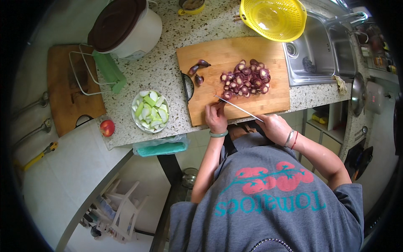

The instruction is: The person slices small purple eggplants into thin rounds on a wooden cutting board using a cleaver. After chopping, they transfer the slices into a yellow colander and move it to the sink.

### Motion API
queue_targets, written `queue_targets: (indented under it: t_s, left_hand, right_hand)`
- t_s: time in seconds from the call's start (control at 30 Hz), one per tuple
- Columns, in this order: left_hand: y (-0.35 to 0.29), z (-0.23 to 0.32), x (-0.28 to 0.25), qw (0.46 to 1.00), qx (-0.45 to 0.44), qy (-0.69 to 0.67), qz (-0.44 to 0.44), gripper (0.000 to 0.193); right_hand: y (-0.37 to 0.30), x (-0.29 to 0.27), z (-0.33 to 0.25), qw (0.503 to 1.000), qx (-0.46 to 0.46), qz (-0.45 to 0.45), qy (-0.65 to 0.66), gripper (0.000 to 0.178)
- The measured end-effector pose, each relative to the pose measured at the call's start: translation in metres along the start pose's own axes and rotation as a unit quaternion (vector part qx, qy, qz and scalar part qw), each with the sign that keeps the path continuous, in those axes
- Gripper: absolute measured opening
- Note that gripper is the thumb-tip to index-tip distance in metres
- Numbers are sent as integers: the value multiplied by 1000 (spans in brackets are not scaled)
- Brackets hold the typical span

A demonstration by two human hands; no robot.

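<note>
The right hand (275, 128) is closed around the handle end of a knife (240, 107), whose narrow, straight metal blade slants over the near part of a smooth-grained wooden board (222, 49). The left hand (216, 119) has its fingers bent together at the blade's tip; whether they grip a piece cannot be told. Purple-skinned slices (247, 80), roundish with pale centres, form a loose heap on the board's right half; tapered, glossy end pieces (200, 80) lie at upper left. Left of the board, on speckled stone countertop (121, 69), a round white bowl (168, 119) contains angular pale-green chunks (151, 110). A perforated yellow plastic colander (273, 19) stands behind.
</note>
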State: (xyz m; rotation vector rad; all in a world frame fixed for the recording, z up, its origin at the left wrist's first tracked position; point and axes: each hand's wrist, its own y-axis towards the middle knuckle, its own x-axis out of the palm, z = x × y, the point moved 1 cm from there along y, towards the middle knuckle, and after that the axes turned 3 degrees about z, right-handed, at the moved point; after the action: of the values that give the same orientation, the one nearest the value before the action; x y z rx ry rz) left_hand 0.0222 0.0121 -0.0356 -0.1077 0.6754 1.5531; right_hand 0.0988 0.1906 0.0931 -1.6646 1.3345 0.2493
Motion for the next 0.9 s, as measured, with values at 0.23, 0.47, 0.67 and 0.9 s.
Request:
queue_targets:
  t_s: [0.23, 0.47, 0.67, 0.9]
  left_hand:
    - [-3, -8, -2, 1000, -10, 4, -26, 16]
    - [1, -2, -4, 1000, 11, -27, 1, 16]
    - [-3, -6, 0, 1000, -13, -19, 0, 15]
    - [1, -2, -1, 1000, 2, -9, -5, 16]
  right_hand:
    - [38, 36, 13, 997, -47, 55, -4, 24]
    - [9, 17, 32, 999, -21, 39, -23, 24]
    - [5, 3, 10, 999, -26, 43, 5, 26]
    - [0, -3, 4, 1000, -25, 11, 13, 26]
